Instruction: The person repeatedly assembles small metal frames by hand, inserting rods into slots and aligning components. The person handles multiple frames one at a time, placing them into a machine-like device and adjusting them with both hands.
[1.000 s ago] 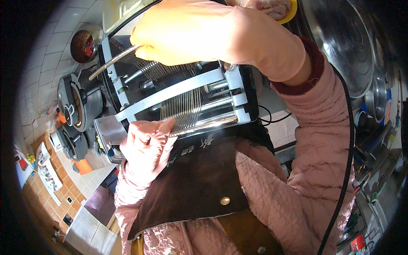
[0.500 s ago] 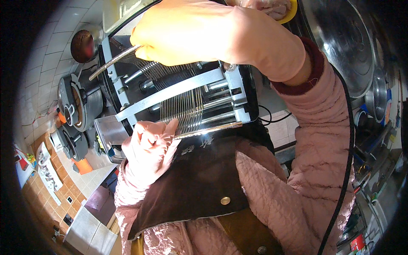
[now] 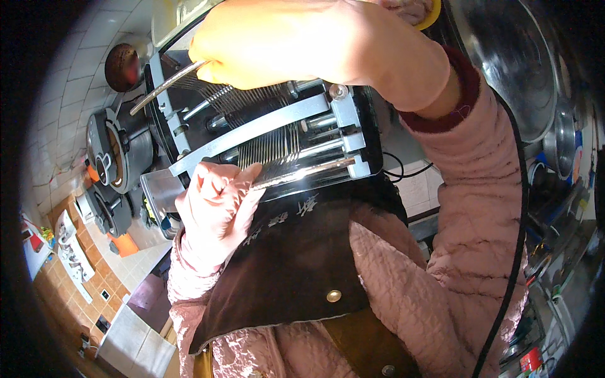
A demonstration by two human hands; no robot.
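A silver-and-black machine (image 3: 350, 120) with rows of thin metal comb tines (image 3: 271, 143) lies in front of me, tilted in view. My gloved left hand (image 3: 217, 205) is closed at its near side, fingers pinched around the left end of a thin metal rod (image 3: 309, 174) that runs along the near edge. My gloved right hand (image 3: 290, 44) reaches across the far side, closed around another metal rod (image 3: 161, 91), which sticks out to the left past the frame. Its fingertips and the rod's other end are hidden beneath the hand. A curved grey crossbar (image 3: 258, 133) spans the tines.
A clear plastic tub (image 3: 162, 192) sits left of the machine, near grey appliances (image 3: 123, 151) and a dark round pan (image 3: 123, 68). At the far right are a large metal lid (image 3: 504, 69) and a yellow-rimmed container (image 3: 432, 16) of raw meat. A black cable (image 3: 522, 189) hangs over my right sleeve.
The near rod and my left hand have moved slightly away from me, over the machine's near edge. My right hand has shifted a little up and left with its rod.
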